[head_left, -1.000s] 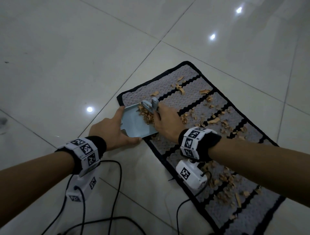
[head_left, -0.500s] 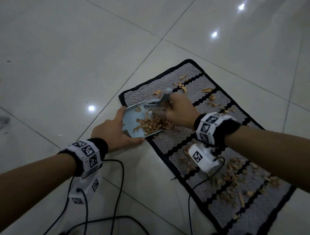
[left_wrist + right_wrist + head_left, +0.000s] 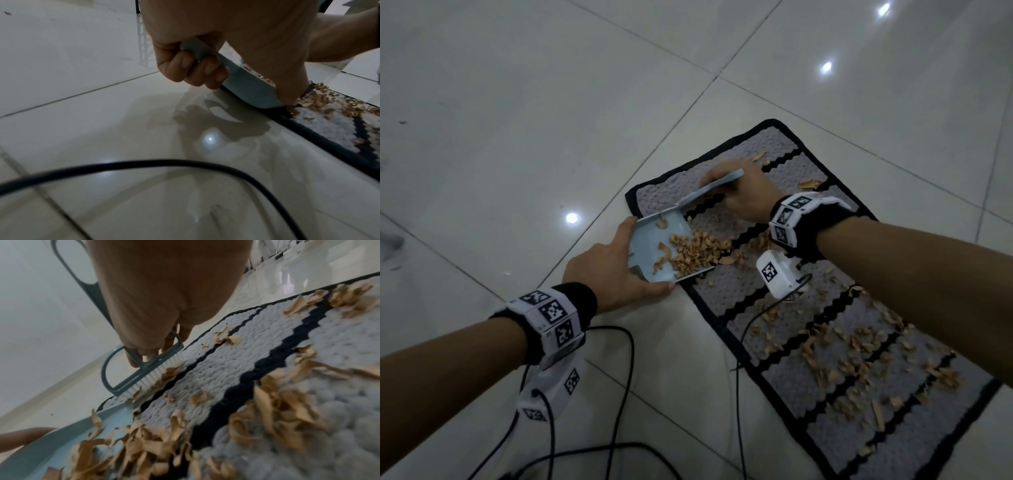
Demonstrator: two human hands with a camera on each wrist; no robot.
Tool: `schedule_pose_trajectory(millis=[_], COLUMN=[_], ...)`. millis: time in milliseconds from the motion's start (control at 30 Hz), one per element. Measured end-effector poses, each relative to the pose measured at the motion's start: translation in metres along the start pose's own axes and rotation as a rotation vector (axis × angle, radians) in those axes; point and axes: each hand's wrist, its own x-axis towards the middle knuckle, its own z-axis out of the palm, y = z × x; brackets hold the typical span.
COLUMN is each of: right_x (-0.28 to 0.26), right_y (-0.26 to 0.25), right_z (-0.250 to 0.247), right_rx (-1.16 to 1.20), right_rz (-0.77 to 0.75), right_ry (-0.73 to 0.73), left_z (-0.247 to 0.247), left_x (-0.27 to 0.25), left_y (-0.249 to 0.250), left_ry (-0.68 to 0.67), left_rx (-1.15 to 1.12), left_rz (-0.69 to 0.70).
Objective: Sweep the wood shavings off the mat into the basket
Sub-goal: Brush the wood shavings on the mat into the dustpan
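A grey mat [image 3: 726, 291] with black wavy stripes lies on the tile floor, strewn with tan wood shavings [image 3: 859, 359]. My left hand [image 3: 616, 270] grips the back of a light blue dustpan [image 3: 650, 246], whose front lip rests on the mat's left edge. A heap of shavings [image 3: 695, 255] lies on the pan and spills over its lip. My right hand [image 3: 743, 197] holds a small blue-grey brush [image 3: 719, 186] at the mat's far end. The brush's [image 3: 144, 369] white bristles touch the mat [image 3: 226, 356] behind a few shavings. No basket is in view.
Black cables [image 3: 619, 377] loop over the glossy tiles near my left forearm, and one [image 3: 739, 342] crosses the mat's left edge. In the left wrist view a cable [image 3: 144, 163] arcs across the floor in front of the dustpan [image 3: 246, 87].
My right hand swept shavings onto the dustpan, then carried the brush away to the mat's far end. My left hand has kept hold of the pan, which now carries a larger heap.
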Motion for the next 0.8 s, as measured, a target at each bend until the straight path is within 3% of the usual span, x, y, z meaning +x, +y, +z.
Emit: schedule_pose_trajectory(millis=[133, 333, 600, 800], right_x=[-0.02, 0.001, -0.022, 0.006], right_y=[0.007, 0.005, 0.009, -0.005], right_z=[-0.013, -0.01, -0.004, -0.005], right_rx=[0.026, 0.079, -0.018, 0.087], right_rz=[0.039, 0.059, 0.052, 0.07], right_ry=[-0.059, 0.095, -0.046, 0.068], left_z=[-0.006, -0.008, -0.011, -0.016], left_x=[-0.002, -0.001, -0.008, -0.014], left_y=[-0.012, -0.012, -0.015, -0.017], left_ry=[0.012, 0.019, 0.016, 0.007], left_rx=[0.013, 0.025, 0.044, 0.017], left_rz=[-0.011, -0.015, -0.026, -0.03])
